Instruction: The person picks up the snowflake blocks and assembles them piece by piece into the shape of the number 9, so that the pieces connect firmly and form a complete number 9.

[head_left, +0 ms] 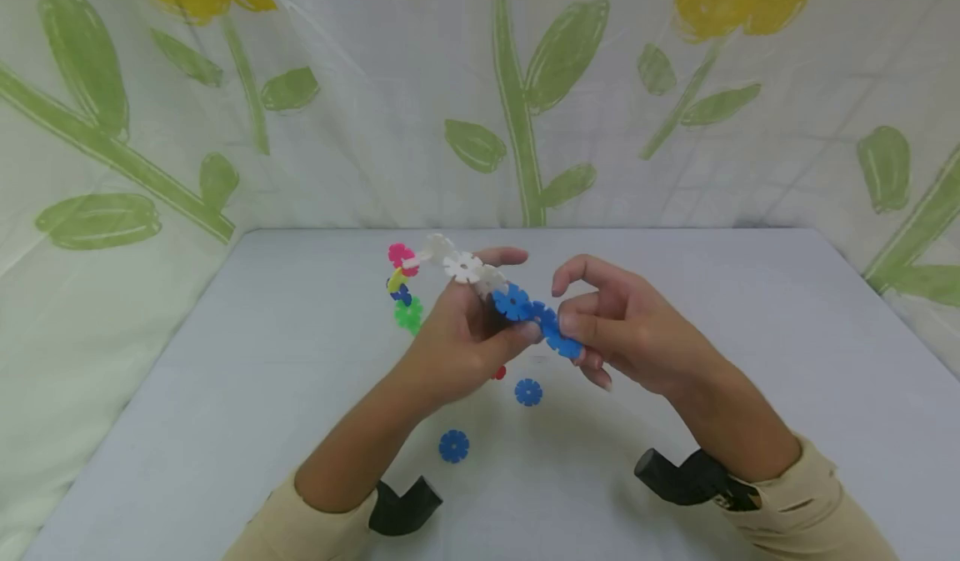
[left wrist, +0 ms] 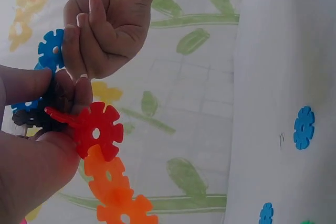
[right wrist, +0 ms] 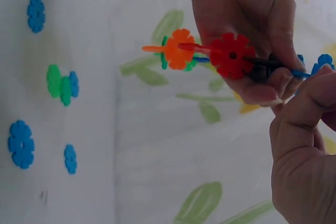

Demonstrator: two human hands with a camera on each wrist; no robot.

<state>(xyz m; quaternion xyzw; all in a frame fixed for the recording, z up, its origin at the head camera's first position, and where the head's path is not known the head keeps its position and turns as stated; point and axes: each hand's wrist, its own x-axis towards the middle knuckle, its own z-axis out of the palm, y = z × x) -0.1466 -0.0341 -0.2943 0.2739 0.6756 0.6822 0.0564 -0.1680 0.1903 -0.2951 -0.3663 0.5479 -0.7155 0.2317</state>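
Observation:
A chain of linked flower-shaped plastic discs hangs from both hands. My left hand (head_left: 457, 348) grips it near the blue discs (head_left: 513, 303), thumb on top. At the chain's end, my right hand (head_left: 637, 328) pinches a blue disc (head_left: 562, 340) between thumb and finger. White discs (head_left: 462, 267) lie beyond the left hand, followed by pink (head_left: 401, 254), yellow and green ones (head_left: 408, 314). In the left wrist view, black discs (left wrist: 31, 118) sit at the left fingers, with red (left wrist: 98, 131) and orange discs (left wrist: 110, 174) hanging below.
Loose blue discs (head_left: 453, 446) (head_left: 528, 393) lie on the white table (head_left: 225, 428) below the hands. The right wrist view shows several loose discs, among them a green one (right wrist: 54, 81). A white cloth with painted flowers and leaves (head_left: 360, 127) stands behind the table.

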